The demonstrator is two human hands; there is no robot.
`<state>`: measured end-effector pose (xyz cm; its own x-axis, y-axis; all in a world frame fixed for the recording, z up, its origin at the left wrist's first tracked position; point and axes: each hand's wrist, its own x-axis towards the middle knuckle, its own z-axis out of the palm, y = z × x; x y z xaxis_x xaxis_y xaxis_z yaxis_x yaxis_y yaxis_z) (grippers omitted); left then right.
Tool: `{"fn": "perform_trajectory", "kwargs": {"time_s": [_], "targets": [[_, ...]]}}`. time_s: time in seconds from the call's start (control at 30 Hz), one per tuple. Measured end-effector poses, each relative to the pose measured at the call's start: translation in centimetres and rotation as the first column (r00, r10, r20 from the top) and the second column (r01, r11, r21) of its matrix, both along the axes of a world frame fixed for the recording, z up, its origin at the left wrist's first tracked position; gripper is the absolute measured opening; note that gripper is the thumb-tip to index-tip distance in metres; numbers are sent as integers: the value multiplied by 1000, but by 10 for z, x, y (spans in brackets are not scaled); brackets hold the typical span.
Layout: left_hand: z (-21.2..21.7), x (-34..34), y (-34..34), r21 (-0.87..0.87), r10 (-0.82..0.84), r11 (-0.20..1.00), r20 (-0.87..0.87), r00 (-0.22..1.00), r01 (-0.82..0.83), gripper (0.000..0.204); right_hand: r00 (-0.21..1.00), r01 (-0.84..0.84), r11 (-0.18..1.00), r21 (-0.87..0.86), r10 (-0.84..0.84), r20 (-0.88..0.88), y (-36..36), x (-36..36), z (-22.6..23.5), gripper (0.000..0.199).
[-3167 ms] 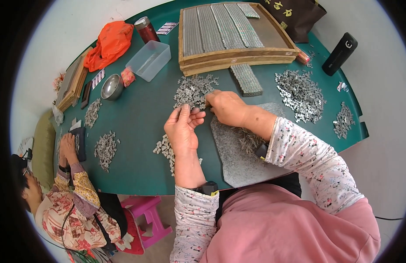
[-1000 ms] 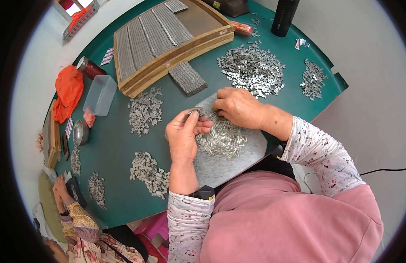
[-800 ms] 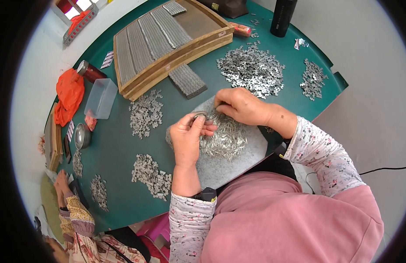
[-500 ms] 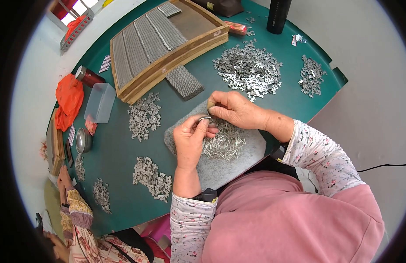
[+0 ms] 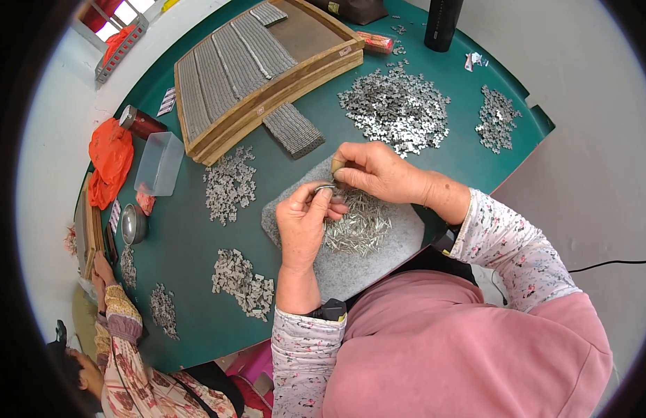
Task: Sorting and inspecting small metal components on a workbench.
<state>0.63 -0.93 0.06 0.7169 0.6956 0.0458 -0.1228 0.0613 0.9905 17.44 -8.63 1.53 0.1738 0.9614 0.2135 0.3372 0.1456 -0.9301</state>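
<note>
Over a pale grey felt mat my two hands meet, fingertips almost touching. My left hand is closed, pinching a small curved grey metal piece between thumb and forefinger. Just beyond it, my right hand is also closed in a pinch; whatever lies between its fingertips is too small to make out. Beneath both hands, a heap of thin shiny metal pins lies on the mat, partly hidden by the left fingers.
Piles of small flat metal links and grey blocks lie about the green table. A wooden tray holds rows of grey link strips; one strip lies before it. A black tumbler stands far right. Another person's hands are at left.
My right hand has lifted slightly away from the left one. The left hand stays nearly still with its metal piece. At the lower left, the other person has shifted.
</note>
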Motion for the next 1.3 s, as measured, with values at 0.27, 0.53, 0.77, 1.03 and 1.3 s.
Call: {"fn": "perform_trajectory", "kwargs": {"time_s": [0.27, 0.53, 0.77, 1.03, 1.3], "targets": [[1, -3, 6, -28, 108, 994, -23, 994, -108, 13, 698, 203, 968, 148, -249, 672, 1, 12, -7, 11], [-2, -10, 14, -95, 187, 978, 20, 982, -184, 13, 610, 303, 932, 197, -349, 712, -14, 27, 5, 10], [0, -12, 17, -231, 157, 963, 55, 986, -140, 14, 636, 259, 950, 173, -302, 710, -21, 24, -1, 9], [0, -14, 21, -327, 124, 940, 79, 989, -92, 14, 708, 149, 978, 145, -208, 674, -12, 12, -5, 7], [-1, -13, 22, -315, 153, 941, 71, 986, -123, 13, 721, 110, 989, 102, -150, 677, 0, -6, -6, 14]]}}
